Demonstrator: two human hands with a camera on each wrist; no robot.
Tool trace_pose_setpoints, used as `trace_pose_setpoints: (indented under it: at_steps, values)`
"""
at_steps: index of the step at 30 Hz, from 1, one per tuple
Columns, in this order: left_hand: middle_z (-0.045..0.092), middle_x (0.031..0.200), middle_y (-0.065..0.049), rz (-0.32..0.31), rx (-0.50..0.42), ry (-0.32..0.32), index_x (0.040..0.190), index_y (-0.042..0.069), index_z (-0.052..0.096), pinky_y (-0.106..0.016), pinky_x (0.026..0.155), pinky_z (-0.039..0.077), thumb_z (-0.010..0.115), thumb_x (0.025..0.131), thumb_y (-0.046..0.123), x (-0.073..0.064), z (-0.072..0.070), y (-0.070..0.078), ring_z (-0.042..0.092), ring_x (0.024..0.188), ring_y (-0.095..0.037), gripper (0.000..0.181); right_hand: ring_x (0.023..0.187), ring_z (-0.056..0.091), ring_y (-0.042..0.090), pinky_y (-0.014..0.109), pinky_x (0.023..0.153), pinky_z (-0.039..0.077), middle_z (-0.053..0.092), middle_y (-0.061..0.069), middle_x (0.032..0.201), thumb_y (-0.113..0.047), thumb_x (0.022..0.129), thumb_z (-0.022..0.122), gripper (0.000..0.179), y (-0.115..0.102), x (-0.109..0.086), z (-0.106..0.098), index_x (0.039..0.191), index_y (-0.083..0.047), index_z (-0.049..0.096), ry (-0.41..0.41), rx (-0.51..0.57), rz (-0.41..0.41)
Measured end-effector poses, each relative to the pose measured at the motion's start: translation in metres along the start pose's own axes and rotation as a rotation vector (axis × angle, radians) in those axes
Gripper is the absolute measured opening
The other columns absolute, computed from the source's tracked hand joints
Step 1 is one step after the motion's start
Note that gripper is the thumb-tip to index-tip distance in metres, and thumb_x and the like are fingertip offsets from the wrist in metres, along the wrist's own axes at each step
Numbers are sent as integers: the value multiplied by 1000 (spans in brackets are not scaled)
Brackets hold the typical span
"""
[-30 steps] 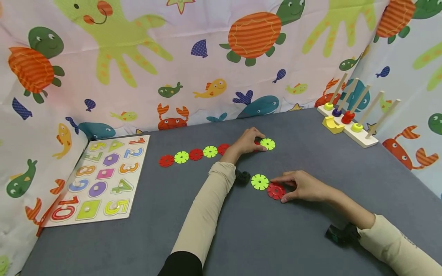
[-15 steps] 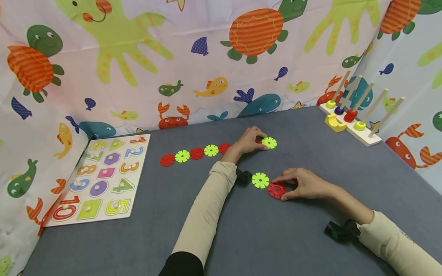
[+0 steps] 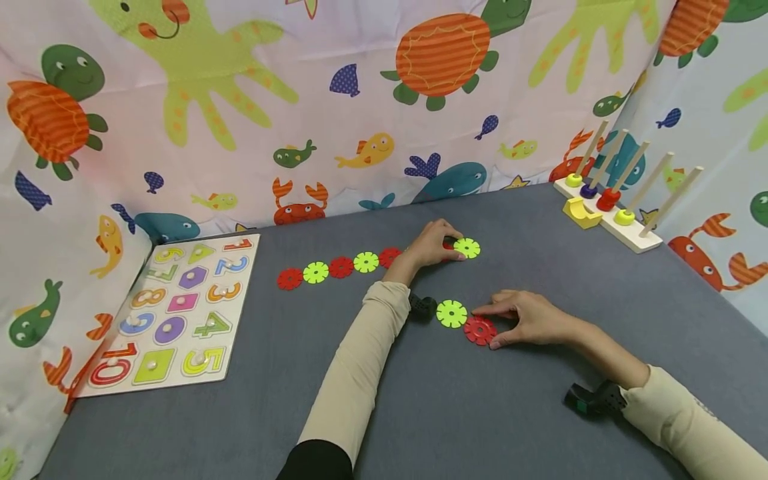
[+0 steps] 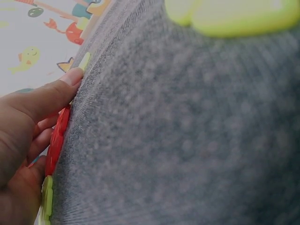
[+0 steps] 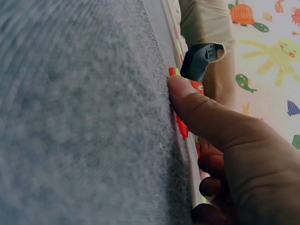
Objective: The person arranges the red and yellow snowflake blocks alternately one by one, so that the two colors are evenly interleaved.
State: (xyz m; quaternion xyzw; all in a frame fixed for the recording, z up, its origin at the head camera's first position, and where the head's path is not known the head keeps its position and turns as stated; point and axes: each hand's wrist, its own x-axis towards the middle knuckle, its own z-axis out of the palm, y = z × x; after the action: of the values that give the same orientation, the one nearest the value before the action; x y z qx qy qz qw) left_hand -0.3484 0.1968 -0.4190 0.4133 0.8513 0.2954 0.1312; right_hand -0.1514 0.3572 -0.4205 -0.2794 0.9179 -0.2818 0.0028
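A row of red and lime-green notched interlocking discs lies on the grey tabletop, starting with a red disc (image 3: 291, 279) at left. My left hand (image 3: 431, 243) arches over the row's right part, thumb and forefinger pinching the edges of the lime-green end disc (image 3: 467, 248). Beneath that hand another red disc (image 4: 57, 140) shows. Nearer to me, my right hand (image 3: 531, 319) holds a red disc (image 3: 480, 331) by its edges between thumb and forefinger. Against its upper left sits a lime-green disc (image 3: 451, 313). The right thumb (image 5: 187, 96) presses the rim from the side.
A number-and-shape puzzle board (image 3: 171, 313) lies at left. At the back right stands a wooden peg stacker (image 3: 630, 235) with several coloured rings, and a yellow curved block (image 3: 581, 213) beside it. Patterned cloth (image 3: 240, 180) walls the back and sides. Each wrist carries a black camera (image 3: 591, 403).
The view shifts slightly. Both hands stay in place at their discs, and the discs keep their positions.
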Motion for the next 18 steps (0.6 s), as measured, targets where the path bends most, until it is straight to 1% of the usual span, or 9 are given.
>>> trace_pose_setpoints:
  at_steps: [4,6,7,9,11,13,14,16,18]
  values:
    - [50,119,-5,2,-7,2,121,12,62,-29,98,36,70,80,29,-1,1,0,42,113,-18,45,65,33,-1,16,53,25,39,-9,71,-35,74,75,42,-1,0,2,112,-22,67,3,21,-16]
    - [50,119,-5,4,-12,5,121,12,62,-29,98,36,70,80,29,-1,1,-1,42,113,-18,45,67,33,-1,17,55,26,39,-9,72,-34,74,75,41,-1,0,1,113,-21,67,-7,58,-13]
    - [50,119,-5,4,-16,3,120,12,62,-29,98,36,70,80,29,-1,2,-1,42,113,-18,45,70,36,-3,16,57,29,43,-10,75,-33,75,75,41,0,0,0,113,-21,66,-11,75,-4]
    - [50,119,-5,10,-16,0,120,12,62,-29,98,36,70,80,29,0,2,-1,42,113,-18,45,70,36,-1,18,58,30,43,-6,74,-28,76,75,41,3,0,-6,114,-18,66,-6,136,19]
    - [50,119,-5,13,-17,-5,121,13,62,-29,98,36,71,80,30,1,2,-2,42,113,-18,45,68,36,0,20,57,31,43,-4,74,-22,76,75,41,9,0,-13,114,-15,66,27,183,66]
    - [50,119,-5,13,-17,-7,121,13,62,-29,98,36,70,80,29,1,3,-2,42,113,-18,45,65,35,1,21,54,30,41,-2,72,-17,75,76,41,18,3,-24,114,-11,65,85,208,122]
    - [50,119,-5,9,-23,-7,121,13,62,-29,98,36,70,80,29,1,3,-2,42,113,-18,45,60,30,3,23,51,27,36,0,69,-14,74,76,41,23,5,-30,114,-9,65,115,220,151]
    - [50,119,-5,1,-27,-4,121,13,62,-29,98,35,71,80,28,0,3,-1,42,114,-18,45,57,28,4,23,48,26,33,-1,68,-13,74,76,41,36,11,-40,114,-6,65,160,196,215]
    - [50,119,-5,-5,-23,-4,121,13,62,-29,99,35,70,80,28,0,3,-1,41,114,-18,44,54,26,3,24,46,24,30,-2,65,-16,75,76,42,52,18,-48,114,-5,65,182,170,280]
